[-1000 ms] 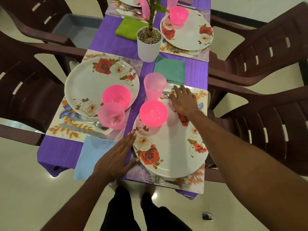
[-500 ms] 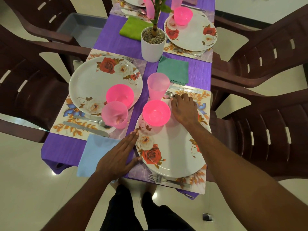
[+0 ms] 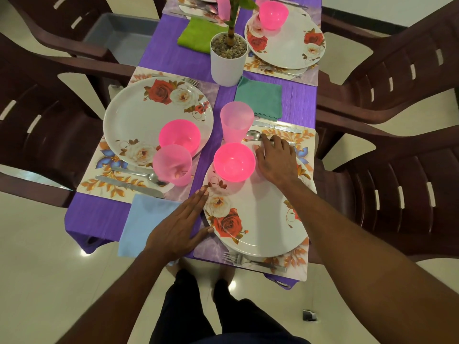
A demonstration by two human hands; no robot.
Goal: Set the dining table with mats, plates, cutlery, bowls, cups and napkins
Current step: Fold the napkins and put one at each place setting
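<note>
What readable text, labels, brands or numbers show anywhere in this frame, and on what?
None readable.
White round plates with red and white roses: floral print only, no words.
Translucent pink plastic cups and pink plastic bowls: no markings.
White cylindrical plant pot filled with pebbles: plain.
Small dark object on the floor: too small to tell whether it bears text.

Left hand (image 3: 177,229) flat beside the near plate (image 3: 260,219); right hand (image 3: 277,160) on its far rim.
</note>
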